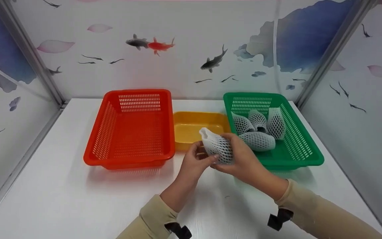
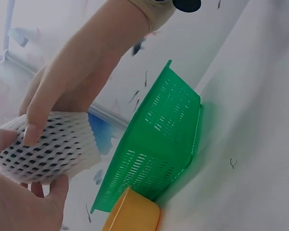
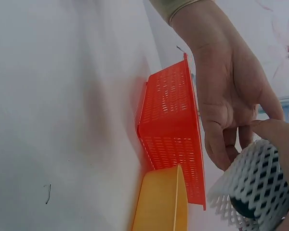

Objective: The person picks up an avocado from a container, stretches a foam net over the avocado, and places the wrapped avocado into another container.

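Observation:
Both hands hold one white foam net sleeve point(image 1: 220, 148) above the table, in front of the yellow tray. Inside it sits a dark, rounded thing point(image 3: 244, 207), its end showing at the sleeve's mouth in the right wrist view; its kind is unclear. My left hand point(image 1: 192, 163) grips the sleeve's left side, thumb on the mesh and fingers partly hidden behind. My right hand point(image 1: 244, 159) wraps the other side, with its fingers point(image 2: 33, 127) over the mesh in the left wrist view. The sleeve's narrow, gathered end points up and left in the head view.
A red basket point(image 1: 90, 160) stands at left and a green basket point(image 1: 310, 162) at right. Several netted pieces point(image 1: 259, 141) lie in the green one. Between the baskets is a yellow tray point(image 1: 182, 146). Printed walls point(image 1: 184, 73) enclose the white table point(image 1: 61, 202).

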Demonstrator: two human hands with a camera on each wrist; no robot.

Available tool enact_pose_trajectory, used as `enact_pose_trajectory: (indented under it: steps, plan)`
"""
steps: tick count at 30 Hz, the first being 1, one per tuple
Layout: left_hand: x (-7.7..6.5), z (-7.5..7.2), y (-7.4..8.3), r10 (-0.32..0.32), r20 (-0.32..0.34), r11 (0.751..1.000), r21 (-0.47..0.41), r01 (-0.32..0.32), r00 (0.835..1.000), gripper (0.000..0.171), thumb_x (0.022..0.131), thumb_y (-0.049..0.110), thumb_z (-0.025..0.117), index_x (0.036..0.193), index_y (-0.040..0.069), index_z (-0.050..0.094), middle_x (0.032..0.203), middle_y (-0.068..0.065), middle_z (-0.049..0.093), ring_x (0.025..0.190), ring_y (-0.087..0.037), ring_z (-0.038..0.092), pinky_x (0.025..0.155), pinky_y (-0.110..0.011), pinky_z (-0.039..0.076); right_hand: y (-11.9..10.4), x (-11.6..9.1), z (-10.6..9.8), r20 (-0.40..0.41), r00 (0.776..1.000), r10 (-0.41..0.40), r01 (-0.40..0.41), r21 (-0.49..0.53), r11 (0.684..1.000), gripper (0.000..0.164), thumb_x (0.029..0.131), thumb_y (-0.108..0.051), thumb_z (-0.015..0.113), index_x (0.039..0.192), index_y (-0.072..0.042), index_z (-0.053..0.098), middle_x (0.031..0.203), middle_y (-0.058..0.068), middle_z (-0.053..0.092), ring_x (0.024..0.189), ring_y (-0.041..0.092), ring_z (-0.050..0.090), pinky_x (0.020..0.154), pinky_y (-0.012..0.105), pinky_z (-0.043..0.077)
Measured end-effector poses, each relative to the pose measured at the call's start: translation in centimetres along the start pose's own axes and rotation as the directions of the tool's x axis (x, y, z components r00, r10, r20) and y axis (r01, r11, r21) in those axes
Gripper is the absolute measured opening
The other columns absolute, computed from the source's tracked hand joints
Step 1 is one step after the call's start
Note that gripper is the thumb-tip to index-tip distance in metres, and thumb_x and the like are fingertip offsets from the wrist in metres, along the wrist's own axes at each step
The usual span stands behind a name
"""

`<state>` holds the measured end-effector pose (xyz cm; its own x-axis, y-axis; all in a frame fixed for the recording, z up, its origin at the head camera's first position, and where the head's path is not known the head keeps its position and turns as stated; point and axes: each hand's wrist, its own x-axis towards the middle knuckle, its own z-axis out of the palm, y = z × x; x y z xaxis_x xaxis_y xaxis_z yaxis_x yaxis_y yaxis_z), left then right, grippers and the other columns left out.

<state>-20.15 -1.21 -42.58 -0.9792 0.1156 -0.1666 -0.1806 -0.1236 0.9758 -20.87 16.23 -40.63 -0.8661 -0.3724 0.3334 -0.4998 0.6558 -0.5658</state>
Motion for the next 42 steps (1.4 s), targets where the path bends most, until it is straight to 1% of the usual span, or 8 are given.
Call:
enact_pose_trajectory:
  steps: [8, 13, 16, 22, 25, 26, 29, 42]
  plan:
    - [0.7, 1.8, 0.5, 0.055, 0.135, 0.974, 0.212, -0.083, 0.989, 0.073, 0.078, 0.023, 0.084, 0.138, 0.022, 0.043, 0.123, 0.004, 0.058, 0.111, -0.018, 0.057, 0.093, -0.032, 0.050, 1.7, 0.3, -4.0, 0.100, 0.994, -0.045, 0.045, 0.001, 0.999, 0.071, 0.069, -0.008, 0.088, 0.128, -0.015, 0.050, 0.127, 0.007, 0.042, 0.112, 0.027, 0.047, 0.094, 0.044, 0.049]
    - [1.4, 3.8, 0.1, 0.168, 0.256, 0.853, 0.446, -0.270, 0.952, 0.082, 0.078, 0.030, 0.084, 0.144, 0.027, 0.035, 0.119, 0.014, 0.058, 0.108, -0.008, 0.056, 0.097, -0.029, 0.046, 3.2, 0.3, -7.4, 0.157, 0.987, -0.024, 0.024, 0.001, 1.000, 0.070, 0.072, -0.005, 0.084, 0.133, -0.015, 0.050, 0.130, 0.004, 0.047, 0.113, 0.024, 0.046, 0.096, 0.047, 0.046]
    - [2.0, 5.2, -0.5, 0.238, 0.363, 0.633, 0.645, -0.428, 0.901, 0.074, 0.082, 0.035, 0.079, 0.143, 0.025, 0.039, 0.125, 0.014, 0.056, 0.112, -0.006, 0.052, 0.101, -0.026, 0.042, 4.3, 0.2, -8.8, 0.173, 0.985, 0.019, -0.015, -0.025, 1.000, 0.073, 0.073, -0.002, 0.080, 0.136, -0.012, 0.046, 0.133, 0.007, 0.048, 0.113, 0.026, 0.047, 0.097, 0.051, 0.044]
    - [3.5, 7.4, -2.3, 0.250, 0.592, 0.053, 0.782, -0.622, 0.766, 0.045, 0.095, 0.039, 0.061, 0.134, 0.017, 0.055, 0.135, 0.005, 0.055, 0.130, -0.015, 0.042, 0.111, -0.032, 0.031, 6.7, 0.0, -10.8, 0.234, 0.967, 0.102, -0.093, -0.047, 0.995, 0.067, 0.077, 0.001, 0.072, 0.136, -0.007, 0.042, 0.134, 0.013, 0.048, 0.114, 0.029, 0.049, 0.093, 0.051, 0.045]
    - [4.1, 8.0, -2.9, 0.191, 0.648, -0.150, 0.762, -0.630, 0.737, 0.043, 0.099, 0.040, 0.054, 0.135, 0.016, 0.054, 0.136, 0.003, 0.053, 0.139, -0.021, 0.033, 0.114, -0.040, 0.026, 7.9, -0.2, -11.6, 0.263, 0.957, 0.122, -0.107, -0.069, 0.992, 0.064, 0.078, 0.001, 0.070, 0.135, -0.005, 0.042, 0.135, 0.014, 0.046, 0.115, 0.029, 0.047, 0.092, 0.051, 0.044]
    - [4.3, 8.1, -3.0, 0.174, 0.657, -0.182, 0.753, -0.632, 0.733, 0.042, 0.100, 0.039, 0.053, 0.134, 0.016, 0.055, 0.136, 0.002, 0.054, 0.140, -0.023, 0.030, 0.114, -0.042, 0.025, 8.4, -0.3, -11.8, 0.270, 0.954, 0.126, -0.109, -0.078, 0.991, 0.063, 0.078, 0.001, 0.069, 0.134, -0.004, 0.042, 0.135, 0.014, 0.045, 0.115, 0.030, 0.046, 0.092, 0.052, 0.044]
    - [4.9, 8.5, -3.1, 0.135, 0.669, -0.215, 0.740, -0.638, 0.731, 0.037, 0.101, 0.036, 0.052, 0.133, 0.017, 0.056, 0.134, 0.002, 0.056, 0.141, -0.024, 0.030, 0.115, -0.040, 0.022, 9.9, -0.4, -12.2, 0.287, 0.946, 0.149, -0.121, -0.111, 0.986, 0.061, 0.077, 0.000, 0.070, 0.132, -0.004, 0.043, 0.133, 0.015, 0.042, 0.115, 0.031, 0.044, 0.093, 0.053, 0.042]
    - [5.2, 9.2, -2.5, 0.081, 0.642, -0.174, 0.762, -0.623, 0.762, 0.035, 0.101, 0.032, 0.051, 0.134, 0.021, 0.058, 0.131, 0.004, 0.059, 0.140, -0.022, 0.032, 0.116, -0.034, 0.019, 14.7, -0.2, -12.9, 0.466, 0.845, 0.264, -0.180, -0.218, 0.959, 0.054, 0.078, -0.009, 0.072, 0.128, -0.004, 0.051, 0.126, 0.015, 0.052, 0.108, 0.030, 0.049, 0.090, 0.051, 0.045]
